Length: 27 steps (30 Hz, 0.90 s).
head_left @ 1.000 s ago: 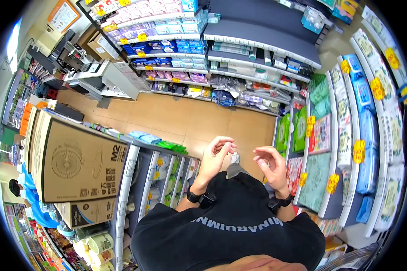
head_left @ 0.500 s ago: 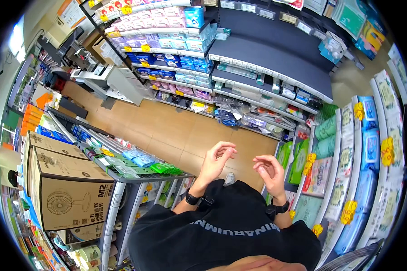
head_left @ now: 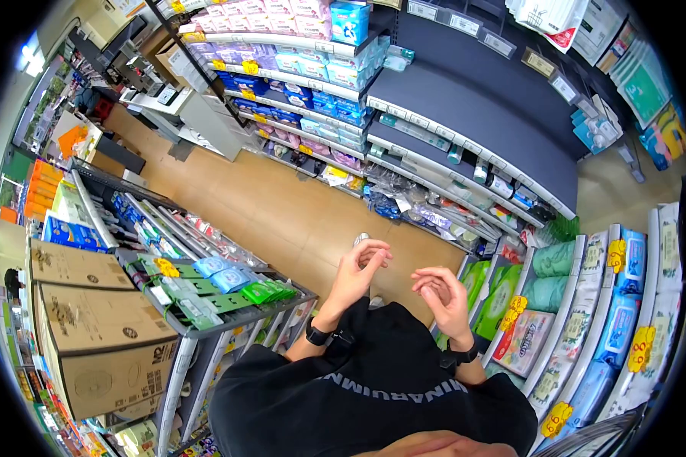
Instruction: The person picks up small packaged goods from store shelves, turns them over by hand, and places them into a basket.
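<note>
My left hand (head_left: 358,273) is raised in front of my chest over the aisle floor, its fingers loosely bent and holding nothing. Level with it, my right hand (head_left: 443,298) is also empty, the fingers curled softly inward and apart from the left hand. Each wrist has a black band, and a black shirt (head_left: 373,381) with pale lettering covers my body. The right hand is nearest to the green packs (head_left: 498,301) on the right shelf. Left of my left hand, small green packets (head_left: 269,291) and blue-white packets (head_left: 229,276) lie on a shelf top.
Cardboard fan boxes (head_left: 103,327) stack on the left shelf unit. Ahead, a long shelf unit (head_left: 465,114) holds packaged goods. Tissue and wipe packs (head_left: 617,327) line the right shelves, with yellow price tags. Between them runs a tan tiled floor (head_left: 282,206); a counter (head_left: 206,126) stands far left.
My view has shifted forward along the aisle, and the front shelves appear closer. A shoe shows ahead of my left hand. Both hands stay raised and empty.
</note>
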Each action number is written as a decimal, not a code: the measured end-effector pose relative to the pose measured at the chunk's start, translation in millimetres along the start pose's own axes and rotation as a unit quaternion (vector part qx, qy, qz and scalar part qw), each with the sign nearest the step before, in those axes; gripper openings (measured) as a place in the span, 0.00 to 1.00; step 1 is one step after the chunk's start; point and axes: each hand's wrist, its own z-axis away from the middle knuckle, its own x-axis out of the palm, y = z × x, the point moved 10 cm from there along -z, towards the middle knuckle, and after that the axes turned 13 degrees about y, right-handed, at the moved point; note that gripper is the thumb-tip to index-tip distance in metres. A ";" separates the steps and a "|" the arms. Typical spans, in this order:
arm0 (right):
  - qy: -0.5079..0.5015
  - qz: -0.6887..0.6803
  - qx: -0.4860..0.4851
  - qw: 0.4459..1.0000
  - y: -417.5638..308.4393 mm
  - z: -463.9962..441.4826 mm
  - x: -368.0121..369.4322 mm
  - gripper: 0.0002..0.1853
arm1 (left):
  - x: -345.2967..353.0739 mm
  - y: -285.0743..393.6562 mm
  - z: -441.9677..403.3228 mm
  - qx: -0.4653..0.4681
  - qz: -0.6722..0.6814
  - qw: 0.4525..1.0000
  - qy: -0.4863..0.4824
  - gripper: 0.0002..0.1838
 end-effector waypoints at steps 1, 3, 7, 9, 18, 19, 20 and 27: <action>0.008 -0.004 0.004 1.000 0.0 -10.9 0.3 0.15 | 1.8 0.6 -12.1 -0.001 0.002 1.000 -0.003 0.13; 0.012 0.005 0.000 1.000 1.6 -34.5 1.7 0.15 | 3.2 5.1 -39.1 0.003 -0.001 1.000 -0.005 0.13; 0.021 0.007 0.010 1.000 -1.3 -88.3 12.1 0.15 | 6.5 25.6 -99.6 0.034 -0.031 0.999 -0.011 0.13; 0.022 0.012 0.012 1.000 -3.3 -115.2 18.9 0.15 | 5.2 33.1 -133.0 0.060 -0.103 0.993 -0.001 0.15; 0.010 0.019 0.010 1.000 9.9 -237.0 53.7 0.13 | 31.8 50.8 -283.1 0.219 -0.279 0.934 -0.042 0.17; 0.011 0.020 0.009 1.000 15.6 -251.5 55.2 0.13 | 33.6 51.6 -300.0 0.222 -0.304 0.926 -0.035 0.16; 0.017 0.025 0.008 1.000 22.0 -265.3 54.6 0.13 | 37.4 51.7 -314.5 0.260 -0.318 0.911 -0.038 0.16; 0.063 0.155 -0.067 0.984 45.4 -380.6 51.6 0.12 | 66.1 31.7 -399.5 0.348 -0.387 0.849 -0.088 0.26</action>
